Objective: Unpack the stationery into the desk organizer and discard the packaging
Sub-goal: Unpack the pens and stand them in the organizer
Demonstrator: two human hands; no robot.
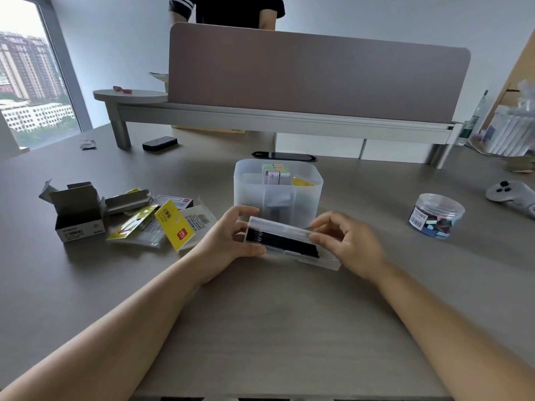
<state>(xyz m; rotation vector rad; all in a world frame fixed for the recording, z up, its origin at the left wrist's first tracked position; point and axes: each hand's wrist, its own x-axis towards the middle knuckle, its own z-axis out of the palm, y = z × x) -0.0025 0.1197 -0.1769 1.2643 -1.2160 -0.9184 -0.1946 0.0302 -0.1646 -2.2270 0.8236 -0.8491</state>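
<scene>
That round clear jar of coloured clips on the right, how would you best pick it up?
Around its side wall, from above or the near side. The jar stands upright with its lid on, apart from the organizer, so a hand could wrap its round body. Both hands are busy with the clear case.

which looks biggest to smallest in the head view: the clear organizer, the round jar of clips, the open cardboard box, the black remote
1. clear organizer
2. open cardboard box and round jar of clips: too alike to rank
3. black remote, though it lies farther from the camera
</scene>
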